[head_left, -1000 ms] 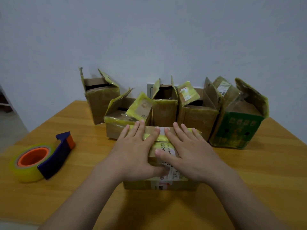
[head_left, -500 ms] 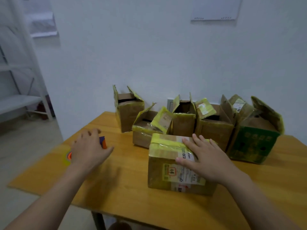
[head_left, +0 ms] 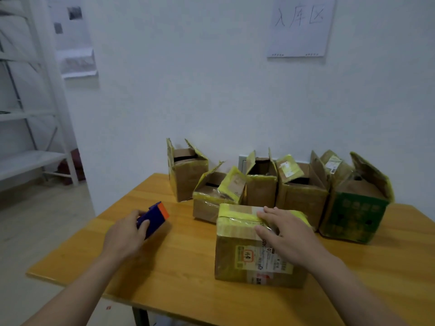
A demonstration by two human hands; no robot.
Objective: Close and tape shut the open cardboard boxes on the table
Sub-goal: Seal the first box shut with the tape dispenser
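As left hand grips blocky dispenser, right hand presses cardboard box

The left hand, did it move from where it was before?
Yes. The left hand went off the front box, leftward across the table, and now grips the tape dispenser.

place: storeroom | metal shelving | handwritten wall sign | parcel boxes
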